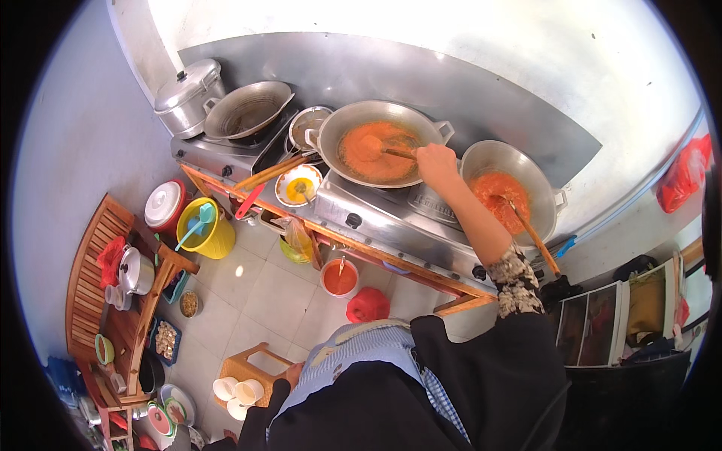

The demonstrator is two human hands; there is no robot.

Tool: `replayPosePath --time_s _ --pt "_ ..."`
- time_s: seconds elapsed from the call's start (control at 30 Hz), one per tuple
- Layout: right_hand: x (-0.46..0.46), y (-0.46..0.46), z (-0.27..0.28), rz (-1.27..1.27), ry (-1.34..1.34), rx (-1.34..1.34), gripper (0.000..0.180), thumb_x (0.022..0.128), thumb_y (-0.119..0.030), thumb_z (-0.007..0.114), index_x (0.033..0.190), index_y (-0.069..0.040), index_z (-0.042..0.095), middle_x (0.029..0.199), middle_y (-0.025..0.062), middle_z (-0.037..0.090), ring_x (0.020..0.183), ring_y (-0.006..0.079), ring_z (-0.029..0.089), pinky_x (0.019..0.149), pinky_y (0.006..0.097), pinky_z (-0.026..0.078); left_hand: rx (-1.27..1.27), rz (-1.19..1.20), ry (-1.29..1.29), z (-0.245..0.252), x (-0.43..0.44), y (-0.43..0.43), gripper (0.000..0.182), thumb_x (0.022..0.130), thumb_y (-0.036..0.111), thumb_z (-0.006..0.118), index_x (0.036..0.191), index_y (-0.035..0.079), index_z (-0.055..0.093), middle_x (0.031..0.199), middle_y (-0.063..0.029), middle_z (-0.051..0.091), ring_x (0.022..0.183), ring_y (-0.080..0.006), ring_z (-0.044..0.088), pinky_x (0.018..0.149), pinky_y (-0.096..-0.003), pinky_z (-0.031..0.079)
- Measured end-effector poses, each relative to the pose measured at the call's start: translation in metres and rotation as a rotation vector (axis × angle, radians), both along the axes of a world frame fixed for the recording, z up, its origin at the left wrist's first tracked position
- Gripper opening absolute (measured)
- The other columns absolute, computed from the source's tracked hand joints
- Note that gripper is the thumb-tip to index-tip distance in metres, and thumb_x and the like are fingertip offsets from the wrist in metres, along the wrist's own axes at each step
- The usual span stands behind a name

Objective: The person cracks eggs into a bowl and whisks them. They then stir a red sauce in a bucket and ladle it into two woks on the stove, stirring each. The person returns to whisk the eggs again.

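Observation:
My right hand [437, 164] grips the handle of a cooking spatula [399, 153], whose far end is in orange-red sauce [372, 147] inside a large metal wok [333, 127] on the gas stove. My left hand [294, 374] hangs low beside the blue apron [361, 344], near an orange plastic stool [248, 361]; its fingers are mostly hidden. To the right, a second wok [544, 197] holds red sauce with shreds, and a wooden-handled utensil [530, 231] leans in it. A patterned bowl [280, 189] with yellow liquid and a spoon stands left of the front wok.
An empty-looking wok [248, 113] and a lidded aluminium pot [189, 93] stand at the left. On the floor are a yellow bucket [220, 239], a tub of red sauce [339, 279] and the stool bearing white cups [248, 390]. Another person's hand [177, 416] is at lower left, near plates.

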State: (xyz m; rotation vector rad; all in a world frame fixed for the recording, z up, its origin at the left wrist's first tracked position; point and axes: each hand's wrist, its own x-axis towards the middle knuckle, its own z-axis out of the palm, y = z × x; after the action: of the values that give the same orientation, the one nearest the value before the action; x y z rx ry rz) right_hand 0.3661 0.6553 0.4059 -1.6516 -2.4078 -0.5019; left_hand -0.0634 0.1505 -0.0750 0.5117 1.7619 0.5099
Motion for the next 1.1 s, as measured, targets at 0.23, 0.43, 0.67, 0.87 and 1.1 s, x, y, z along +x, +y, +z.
replayPosePath --time_s 0.23,0.43,0.67,0.87,1.1 --pt "-0.001 -0.08 0.006 0.087 -0.267 0.034 0.026 0.089 -0.026 0.059 0.108 -0.01 0.066 0.098 0.0101 0.057 0.096 0.0245 0.061 0.07 0.0398 0.052 0.051 -0.304 0.155 0.008 0.02 0.026 0.037 0.089 0.03 0.061 0.105 -0.001 0.07 0.093 -0.0143 0.072 0.086 -0.018 0.067 0.075 -0.0316 0.052" --pt "0.114 -0.123 0.019 -0.058 0.366 -0.146 0.042 0.089 -0.038 0.061 0.125 -0.018 0.06 0.106 0.0118 0.057 0.098 0.0293 0.06 0.076 0.0425 0.051 0.348 -0.604 0.369 0.007 0.065 0.082 0.038 0.089 0.031 0.061 0.106 -0.001 0.069 0.092 -0.0152 0.072 0.086 -0.0201 0.068 0.076 -0.032 0.053" --pt "0.292 -0.207 -0.02 -0.71 0.189 -0.39 0.064 0.083 -0.022 0.069 0.139 -0.024 0.038 0.106 0.0173 0.06 0.099 0.0385 0.061 0.083 0.0478 0.049 0.199 -0.302 0.022 -0.008 0.108 0.099 0.035 0.087 0.03 0.065 0.101 -0.002 0.071 0.09 -0.0155 0.073 0.082 -0.0231 0.068 0.074 -0.0343 0.053" --pt "0.329 -0.173 -0.036 -0.54 0.328 -0.191 0.034 0.086 -0.014 0.059 0.119 -0.01 0.05 0.096 0.0212 0.063 0.088 0.0425 0.063 0.076 0.0521 0.051 0.1 -0.701 0.28 -0.001 0.114 0.1 0.036 0.085 0.033 0.062 0.098 0.0 0.072 0.093 -0.0177 0.072 0.086 -0.0257 0.069 0.075 -0.0397 0.053" --pt "0.346 -0.18 0.03 -0.556 0.172 -0.48 0.027 0.088 -0.023 0.053 0.099 -0.002 0.066 0.086 0.0258 0.066 0.087 0.0412 0.065 0.078 0.0509 0.052 0.068 -0.248 -0.033 0.137 0.249 0.224 0.039 0.092 0.035 0.056 0.121 0.009 0.06 0.109 -0.0062 0.064 0.092 -0.0214 0.065 0.071 -0.039 0.052"
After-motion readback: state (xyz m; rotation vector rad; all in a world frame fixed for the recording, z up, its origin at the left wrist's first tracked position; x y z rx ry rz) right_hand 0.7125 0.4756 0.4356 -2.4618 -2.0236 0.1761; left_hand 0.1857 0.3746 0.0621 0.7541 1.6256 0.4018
